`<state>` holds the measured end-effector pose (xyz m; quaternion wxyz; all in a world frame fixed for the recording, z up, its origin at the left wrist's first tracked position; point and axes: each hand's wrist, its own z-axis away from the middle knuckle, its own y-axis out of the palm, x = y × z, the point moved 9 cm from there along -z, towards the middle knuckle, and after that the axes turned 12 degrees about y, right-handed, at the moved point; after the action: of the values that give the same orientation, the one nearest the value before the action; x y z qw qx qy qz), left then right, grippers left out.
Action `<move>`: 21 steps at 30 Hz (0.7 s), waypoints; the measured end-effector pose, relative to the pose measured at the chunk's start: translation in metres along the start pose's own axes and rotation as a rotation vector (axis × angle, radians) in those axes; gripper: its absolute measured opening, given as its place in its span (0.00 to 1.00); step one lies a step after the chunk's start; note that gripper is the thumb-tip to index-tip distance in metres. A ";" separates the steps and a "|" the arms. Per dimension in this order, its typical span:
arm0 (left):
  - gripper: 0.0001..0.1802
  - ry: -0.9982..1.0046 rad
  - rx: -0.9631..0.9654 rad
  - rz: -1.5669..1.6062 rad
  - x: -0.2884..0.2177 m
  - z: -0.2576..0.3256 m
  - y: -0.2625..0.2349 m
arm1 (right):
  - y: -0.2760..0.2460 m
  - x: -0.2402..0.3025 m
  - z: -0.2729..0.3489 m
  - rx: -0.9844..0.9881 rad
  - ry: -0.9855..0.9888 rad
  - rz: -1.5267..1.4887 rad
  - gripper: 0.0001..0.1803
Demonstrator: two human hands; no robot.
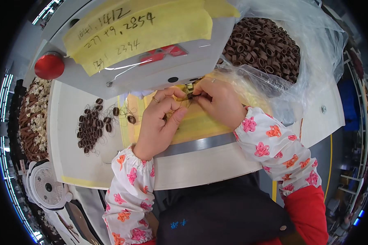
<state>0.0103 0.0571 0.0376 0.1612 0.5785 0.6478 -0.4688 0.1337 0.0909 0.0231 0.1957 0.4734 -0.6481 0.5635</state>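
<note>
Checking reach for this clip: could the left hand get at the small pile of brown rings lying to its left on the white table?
Probably yes. The left hand lies close beside the pile of brown rings, with only bare white table and loose threads between them. Its fingers are now busy at the machine with the right hand.

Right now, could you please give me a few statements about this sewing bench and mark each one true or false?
1. Both hands meet at a small brown loop under the machine head. True.
2. The left hand rests on the pile of brown loops at the left of the table. False: that pile lies apart from it, untouched.
3. A clear plastic bag of brown loops sits beyond the right hand. True.
4. The round knob on the machine is blue. False: it is red.
5. A small white fan stands at the lower left, beside the table. True.
</note>
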 end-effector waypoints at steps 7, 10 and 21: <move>0.12 -0.318 0.042 0.151 0.029 -0.001 0.008 | -0.001 -0.003 -0.002 -0.020 0.068 -0.036 0.05; 0.13 -0.299 -0.003 -0.105 0.045 0.002 -0.001 | -0.002 -0.008 -0.005 -0.048 0.088 -0.035 0.04; 0.15 -0.416 0.004 -0.166 0.054 -0.007 0.005 | -0.005 -0.004 -0.009 -0.133 0.049 0.069 0.04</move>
<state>0.0024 0.0942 -0.0012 0.2510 0.4143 0.6451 -0.5910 0.1371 0.1013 0.0253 0.2230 0.4229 -0.6949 0.5372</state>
